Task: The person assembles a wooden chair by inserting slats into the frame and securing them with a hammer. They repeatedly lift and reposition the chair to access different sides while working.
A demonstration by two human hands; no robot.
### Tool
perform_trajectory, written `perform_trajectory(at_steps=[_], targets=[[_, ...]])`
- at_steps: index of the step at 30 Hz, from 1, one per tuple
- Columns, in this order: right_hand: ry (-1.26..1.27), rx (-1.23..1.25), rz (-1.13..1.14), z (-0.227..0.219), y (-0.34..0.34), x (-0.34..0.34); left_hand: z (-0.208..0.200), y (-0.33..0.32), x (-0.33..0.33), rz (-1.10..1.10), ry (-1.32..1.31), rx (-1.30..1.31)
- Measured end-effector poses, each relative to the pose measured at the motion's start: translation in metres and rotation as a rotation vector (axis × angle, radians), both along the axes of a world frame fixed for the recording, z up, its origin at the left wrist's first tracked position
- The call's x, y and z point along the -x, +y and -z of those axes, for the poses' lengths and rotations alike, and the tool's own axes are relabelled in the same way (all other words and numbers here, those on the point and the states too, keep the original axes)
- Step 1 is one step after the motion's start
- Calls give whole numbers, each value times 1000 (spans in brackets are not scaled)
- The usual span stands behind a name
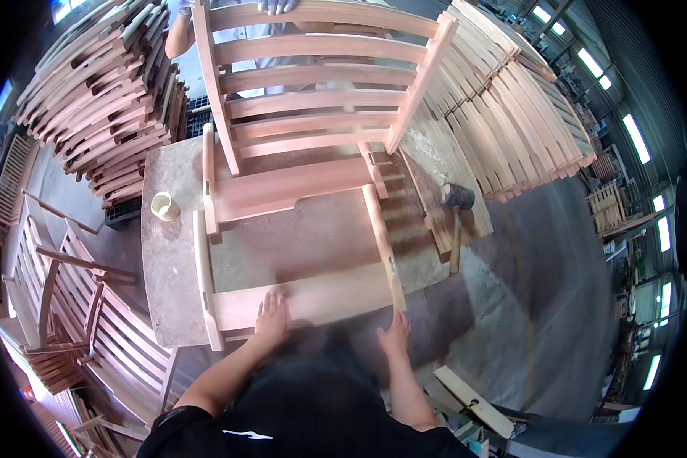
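My left hand (272, 317) lies with fingers outstretched on the pale wide board (320, 296) of a wooden frame at the table's near edge. My right hand (395, 333) is by the near end of the right-hand wooden leg (385, 248), fingers apart; whether it touches the leg is hard to tell. A second frame with a reddish board (294, 189) lies just beyond. Behind it a slatted wooden panel (317, 74) stands upright, with a co-worker's gloved hand (276, 6) on its top rail.
The worktable (168, 282) carries a small white cup (164, 206) at left and a black-headed mallet (457, 196) at right. Stacked wooden parts (103, 99) rise at far left, more slatted panels (519, 114) at far right. Assembled slatted pieces (84, 298) stand left of the table.
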State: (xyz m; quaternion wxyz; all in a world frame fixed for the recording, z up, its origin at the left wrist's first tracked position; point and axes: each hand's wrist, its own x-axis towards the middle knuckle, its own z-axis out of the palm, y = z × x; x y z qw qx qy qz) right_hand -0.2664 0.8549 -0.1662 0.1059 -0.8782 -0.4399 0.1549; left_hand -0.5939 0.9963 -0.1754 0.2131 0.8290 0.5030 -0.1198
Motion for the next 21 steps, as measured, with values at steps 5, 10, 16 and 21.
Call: perform_trajectory(at_steps=[5, 10, 16, 21], targets=[[-42, 88, 4, 18, 31, -55, 42, -14, -22, -117, -14, -145], [68, 167, -25, 16, 51, -87, -4, -7, -46, -176, 143, -91], [310, 264, -22, -9, 75, -99, 22, -9, -63, -297, 160, -149], [334, 265, 5, -29, 79, -96, -2, -11, -70, -310, 149, -113]])
